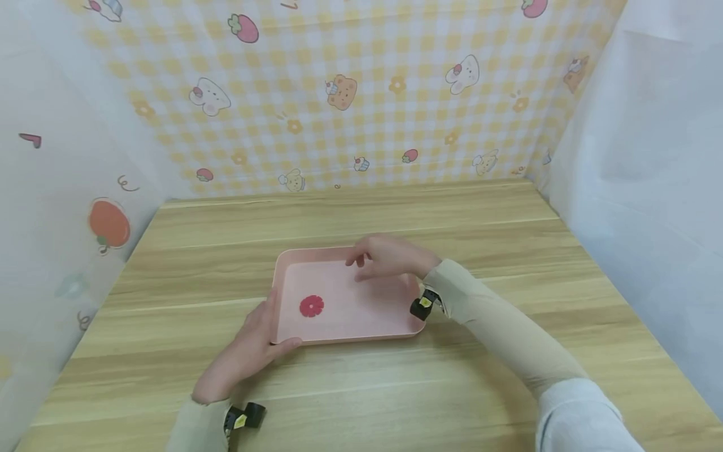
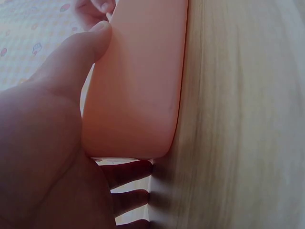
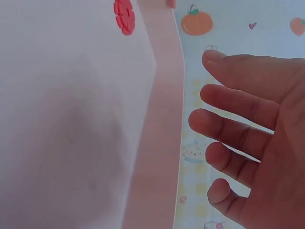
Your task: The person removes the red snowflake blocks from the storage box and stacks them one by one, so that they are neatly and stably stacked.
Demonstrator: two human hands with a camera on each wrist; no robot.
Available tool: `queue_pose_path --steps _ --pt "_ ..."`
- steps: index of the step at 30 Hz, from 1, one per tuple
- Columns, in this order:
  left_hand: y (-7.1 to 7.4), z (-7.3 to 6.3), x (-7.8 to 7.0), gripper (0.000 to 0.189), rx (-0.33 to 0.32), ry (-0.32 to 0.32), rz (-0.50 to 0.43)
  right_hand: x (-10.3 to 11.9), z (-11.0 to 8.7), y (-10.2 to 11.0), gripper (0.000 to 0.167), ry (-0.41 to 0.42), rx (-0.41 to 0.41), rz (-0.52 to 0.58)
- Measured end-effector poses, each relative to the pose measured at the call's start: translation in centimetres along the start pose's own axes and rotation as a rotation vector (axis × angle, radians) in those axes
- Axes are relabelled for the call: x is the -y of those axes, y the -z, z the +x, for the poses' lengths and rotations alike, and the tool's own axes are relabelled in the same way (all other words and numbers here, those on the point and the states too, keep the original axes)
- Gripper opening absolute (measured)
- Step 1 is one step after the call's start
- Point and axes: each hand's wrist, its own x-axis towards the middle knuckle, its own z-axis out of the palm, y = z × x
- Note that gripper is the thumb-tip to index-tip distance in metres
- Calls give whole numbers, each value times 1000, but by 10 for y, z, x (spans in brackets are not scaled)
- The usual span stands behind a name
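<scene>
A shallow pink tray (image 1: 361,317) lies on the wooden table. In its left front part sits a small flat red disc (image 1: 312,306) with a notched edge and a pale centre, like a flower or fruit slice; the right wrist view shows part of this red disc (image 3: 125,17) too. My left hand (image 1: 251,345) holds the tray's left front corner, its thumb on the front rim and its fingers along the left side. Over the tray's back right part hovers my right hand (image 1: 390,256). Its fingers (image 3: 224,126) are loosely bent, spread apart and hold nothing.
Wood-grain table surface (image 1: 361,395) surrounds the tray. A yellow checked cloth (image 1: 373,125) with cartoon prints hangs behind the table. White sheets stand at the left (image 1: 51,207) and right (image 1: 638,163). Each wrist wears a small black camera.
</scene>
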Motion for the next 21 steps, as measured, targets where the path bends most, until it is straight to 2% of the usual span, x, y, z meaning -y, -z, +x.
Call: queue_pose_path --steps 4,7,13,21 --pt "0 0 1 107 16 29 1 7 11 -3 33 27 26 -7" --pt "1 0 1 107 25 46 2 13 20 -9 32 14 58 12" --pt "1 -1 2 109 18 39 -7 21 37 -27 29 -9 109 68" --pt "0 1 2 107 1 6 11 27 56 -47 28 129 104 -59"
